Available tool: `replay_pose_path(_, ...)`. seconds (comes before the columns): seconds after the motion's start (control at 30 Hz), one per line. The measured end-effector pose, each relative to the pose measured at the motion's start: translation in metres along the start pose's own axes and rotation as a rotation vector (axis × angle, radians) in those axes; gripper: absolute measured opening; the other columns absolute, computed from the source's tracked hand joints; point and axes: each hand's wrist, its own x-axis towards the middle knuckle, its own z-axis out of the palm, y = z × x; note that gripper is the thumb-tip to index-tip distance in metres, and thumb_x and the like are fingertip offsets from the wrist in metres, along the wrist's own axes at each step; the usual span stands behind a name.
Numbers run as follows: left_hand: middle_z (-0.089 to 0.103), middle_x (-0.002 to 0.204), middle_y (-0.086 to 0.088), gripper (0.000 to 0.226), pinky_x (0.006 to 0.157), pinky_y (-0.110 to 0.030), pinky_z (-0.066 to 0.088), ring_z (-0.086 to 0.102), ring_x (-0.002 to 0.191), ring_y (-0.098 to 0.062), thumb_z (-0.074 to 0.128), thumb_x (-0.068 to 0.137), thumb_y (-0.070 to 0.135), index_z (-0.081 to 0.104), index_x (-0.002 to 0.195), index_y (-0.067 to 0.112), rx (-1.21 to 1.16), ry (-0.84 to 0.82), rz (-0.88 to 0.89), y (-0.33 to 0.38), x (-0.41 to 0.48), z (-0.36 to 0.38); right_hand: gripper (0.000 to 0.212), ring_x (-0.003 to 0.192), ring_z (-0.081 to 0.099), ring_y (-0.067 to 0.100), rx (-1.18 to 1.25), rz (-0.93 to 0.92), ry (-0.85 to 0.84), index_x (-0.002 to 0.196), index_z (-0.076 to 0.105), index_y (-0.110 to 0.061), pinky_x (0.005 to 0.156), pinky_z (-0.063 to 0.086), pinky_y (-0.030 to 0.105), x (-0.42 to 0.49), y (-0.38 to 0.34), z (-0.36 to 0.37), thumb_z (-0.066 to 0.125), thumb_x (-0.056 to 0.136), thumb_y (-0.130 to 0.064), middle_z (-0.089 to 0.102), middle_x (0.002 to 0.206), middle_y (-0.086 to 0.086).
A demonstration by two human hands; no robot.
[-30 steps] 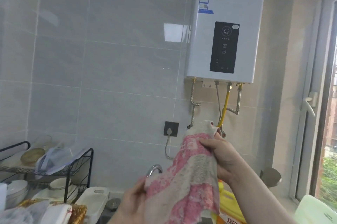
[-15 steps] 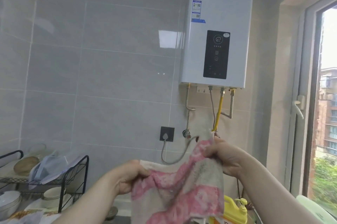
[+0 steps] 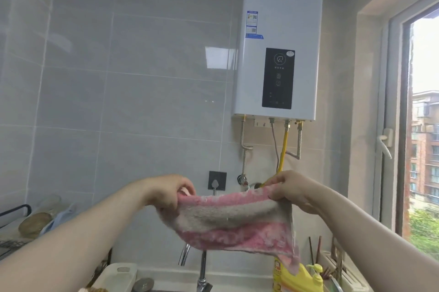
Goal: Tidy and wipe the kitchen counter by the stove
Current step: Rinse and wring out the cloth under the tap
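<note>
A pink and grey-white striped cloth [image 3: 234,220] hangs stretched out in the air in front of the tiled wall, above the sink. My left hand [image 3: 168,193] pinches its upper left corner. My right hand [image 3: 291,189] grips its upper right corner. The cloth sags between the two hands and its lower right end droops toward a yellow bottle. The counter and the stove are out of view.
A white water heater [image 3: 280,54] with pipes hangs on the wall above. Below stand a chrome tap [image 3: 202,270], a yellow detergent bottle [image 3: 298,278], a white container [image 3: 116,275] and chopsticks [image 3: 314,252]. A dish rack [image 3: 14,227] is at left, an open window [image 3: 425,125] at right.
My hands have pulled apart and risen, spreading the cloth from a hanging bunch into a wide horizontal band. The view has tilted upward.
</note>
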Motion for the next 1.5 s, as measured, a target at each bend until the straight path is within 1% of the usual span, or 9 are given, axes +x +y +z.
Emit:
replay_pose_path(0.2,0.069,0.094,0.001,0.011,0.076,-0.026,0.048,0.060,0.092,-0.020,0.066,0.078,0.034,0.070,0.073,0.025,0.402,0.346,0.065,0.016,0.006,-0.029,0.016,0.090,0.059,0.018,-0.449,-0.122,0.093,0.095,0.070,-0.017,0.076,0.050,0.029,0.003,0.003,-0.010,0.056,0.095,-0.024,0.067,0.101,0.004)
replay_pose_path(0.3,0.063,0.072,-0.002,0.023,0.063,-0.026,0.042,0.058,0.072,-0.019,0.070,0.074,0.033,0.058,0.060,0.019,0.072,0.247,0.071,0.014,0.005,-0.041,0.023,0.106,0.050,0.024,-0.613,-0.206,0.215,0.078,0.056,-0.030,0.095,0.041,0.038,0.004,0.001,-0.014,0.045,0.097,-0.034,0.055,0.106,-0.001)
replay_pose_path(0.47,0.068,0.074,-0.017,0.011,0.058,-0.029,0.056,0.068,0.063,-0.026,0.070,0.076,0.007,0.061,0.077,0.002,-0.786,-0.031,0.040,0.000,-0.003,-0.038,0.023,0.072,0.053,0.022,0.065,-0.029,0.090,0.083,0.059,-0.004,0.065,0.043,0.033,-0.006,0.004,-0.014,0.054,0.097,-0.021,0.059,0.080,0.011)
replay_pose_path(0.77,0.058,0.046,-0.011,0.040,0.043,-0.027,0.053,0.059,0.038,-0.023,0.056,0.092,0.005,0.061,0.052,0.001,-1.161,0.137,-0.256,0.038,0.008,-0.011,0.015,0.070,0.070,0.031,0.864,0.258,-0.013,0.098,0.067,0.009,0.073,0.061,0.044,-0.006,-0.009,0.007,0.063,0.088,-0.002,0.071,0.086,0.022)
replay_pose_path(0.93,0.063,0.066,-0.007,0.022,0.057,-0.026,0.055,0.058,0.057,-0.016,0.056,0.094,0.018,0.064,0.081,0.002,-1.302,0.059,-0.063,0.095,-0.003,0.007,0.016,0.069,0.066,0.023,0.757,-0.058,-0.033,0.097,0.072,0.004,0.064,0.055,0.030,-0.014,-0.041,0.041,0.063,0.089,-0.005,0.070,0.087,0.016)
replay_pose_path(1.07,0.057,0.116,-0.044,0.079,0.090,-0.055,0.051,0.060,0.108,-0.051,0.035,0.097,0.049,0.050,0.118,-0.026,-1.449,-0.134,0.073,0.102,-0.017,0.003,0.046,0.093,0.071,0.032,0.918,-0.069,-0.090,0.108,0.069,0.006,0.080,0.059,0.038,-0.018,-0.044,0.046,0.051,0.100,-0.036,0.073,0.100,0.022)
replay_pose_path(1.17,0.047,0.130,-0.044,0.082,0.106,-0.060,0.036,0.044,0.127,-0.055,0.026,0.097,0.052,0.045,0.128,-0.022,-1.531,-0.255,0.121,0.099,-0.022,0.000,0.040,0.083,0.070,0.035,1.009,-0.112,-0.182,0.102,0.069,0.007,0.075,0.060,0.041,-0.027,-0.041,0.037,0.060,0.095,-0.031,0.070,0.095,0.027)
replay_pose_path(1.3,0.058,0.128,-0.032,0.063,0.107,-0.056,0.037,0.054,0.122,-0.044,0.026,0.096,0.038,0.052,0.130,-0.008,-1.474,-0.287,0.209,0.094,-0.024,0.008,0.020,0.083,0.068,0.032,0.929,-0.236,-0.146,0.103,0.069,0.007,0.083,0.055,0.043,-0.030,-0.034,0.033,0.059,0.090,-0.005,0.070,0.097,0.028)
replay_pose_path(1.5,0.069,0.106,-0.016,0.042,0.070,-0.032,0.059,0.067,0.078,-0.022,0.056,0.080,0.001,0.059,0.122,0.005,-1.266,-0.057,0.323,0.075,-0.020,0.026,0.034,0.085,0.066,0.037,0.954,-0.201,-0.173,0.107,0.067,0.012,0.080,0.054,0.044,-0.029,-0.030,0.029,0.043,0.082,0.012,0.067,0.097,0.030)
